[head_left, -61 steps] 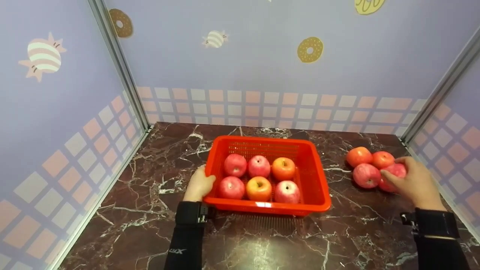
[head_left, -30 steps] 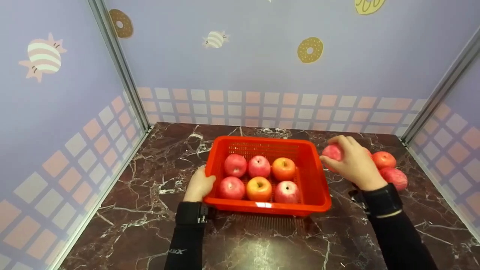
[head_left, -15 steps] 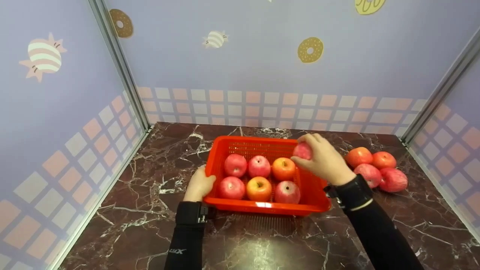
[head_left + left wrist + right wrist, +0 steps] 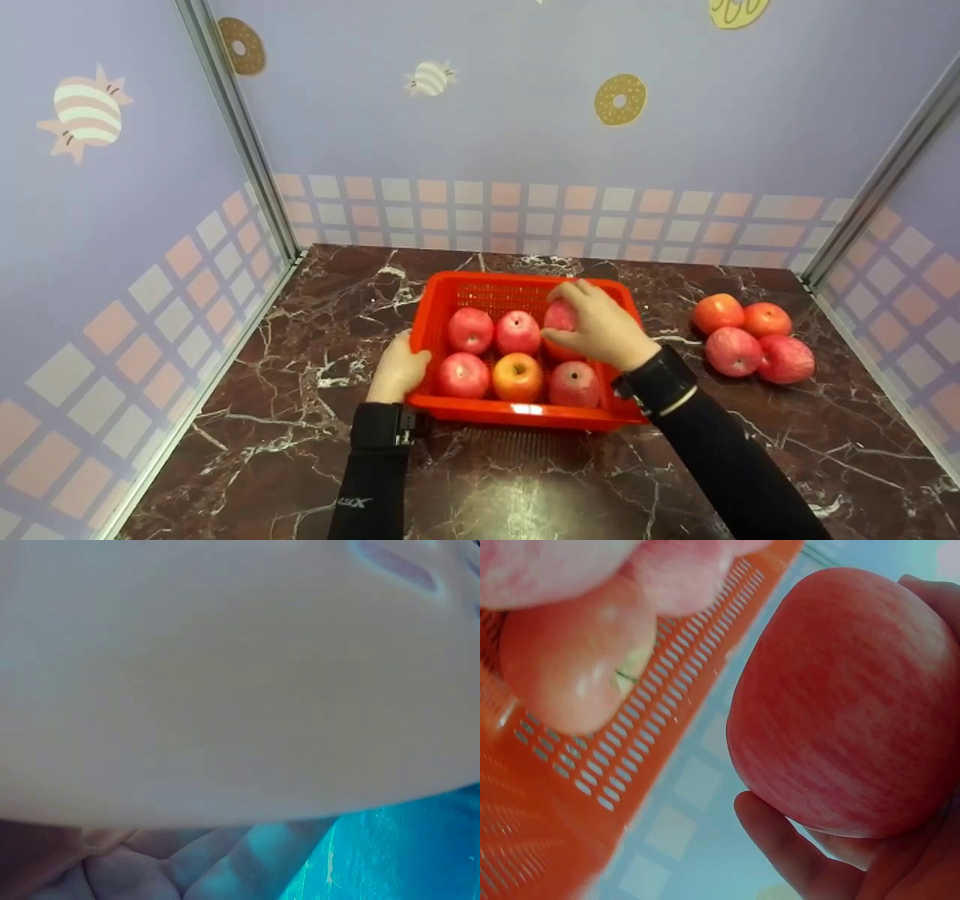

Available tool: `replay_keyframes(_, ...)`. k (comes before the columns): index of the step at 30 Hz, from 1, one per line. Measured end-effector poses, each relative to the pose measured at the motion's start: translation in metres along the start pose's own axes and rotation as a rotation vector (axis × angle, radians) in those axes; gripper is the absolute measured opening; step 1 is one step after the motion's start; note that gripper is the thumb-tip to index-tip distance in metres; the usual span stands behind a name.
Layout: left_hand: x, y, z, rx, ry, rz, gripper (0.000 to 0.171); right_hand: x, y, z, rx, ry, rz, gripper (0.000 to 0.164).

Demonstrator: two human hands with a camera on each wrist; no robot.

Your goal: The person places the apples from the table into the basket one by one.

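Note:
A red plastic basket (image 4: 480, 409) with mesh walls stands on the table, holding several apples in two rows. My left hand (image 4: 397, 369) grips its left rim, thumb on top; the left wrist view is mostly filled by a pale blurred surface, with parts of the fingers (image 4: 217, 862) below. Above the basket's right half, my right hand (image 4: 600, 326) holds a red apple (image 4: 847, 705) between thumb and fingers. In the head view that apple partly covers an orange-red apple (image 4: 559, 352) in the back row. A yellow-orange apple (image 4: 517, 378) sits mid front row.
Several more apples lie clustered on the dark marbled table (image 4: 517, 495) to the basket's right, among them a pink-red apple (image 4: 733, 352) and an orange-red apple (image 4: 718, 313). Patterned lilac panels (image 4: 525, 135) enclose the table at the back and sides.
My right hand has picked an apple from the cluster on the right and carried it left, over the basket's rim, above the back row. The left hand and basket have stayed put.

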State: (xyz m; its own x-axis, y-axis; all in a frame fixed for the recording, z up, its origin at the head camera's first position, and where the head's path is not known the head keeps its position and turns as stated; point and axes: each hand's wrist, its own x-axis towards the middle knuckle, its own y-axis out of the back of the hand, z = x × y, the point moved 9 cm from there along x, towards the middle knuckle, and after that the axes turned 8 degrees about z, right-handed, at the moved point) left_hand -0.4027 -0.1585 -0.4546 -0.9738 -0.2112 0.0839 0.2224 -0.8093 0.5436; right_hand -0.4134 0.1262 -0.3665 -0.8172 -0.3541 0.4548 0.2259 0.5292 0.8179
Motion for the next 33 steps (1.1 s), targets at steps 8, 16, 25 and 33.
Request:
replay_keyframes(8, 0.000, 0.000, 0.000, 0.017, -0.009, -0.002, 0.046, 0.002, -0.027, -0.005, -0.037, 0.033, -0.081, 0.049)
replay_keyframes(16, 0.001, 0.000, -0.001, 0.025, 0.000, -0.008, 0.047, 0.006, -0.047, -0.008, -0.074, 0.067, -0.147, 0.049)
replay_keyframes(25, 0.001, 0.000, -0.002, 0.004, 0.015, -0.008, 0.046, 0.008, -0.061, -0.004, -0.075, 0.044, -0.244, 0.051)
replay_keyframes(33, 0.000, -0.001, -0.004, 0.009, 0.035, -0.020, 0.047, 0.006, -0.065, -0.004, -0.145, 0.057, -0.293, 0.053)
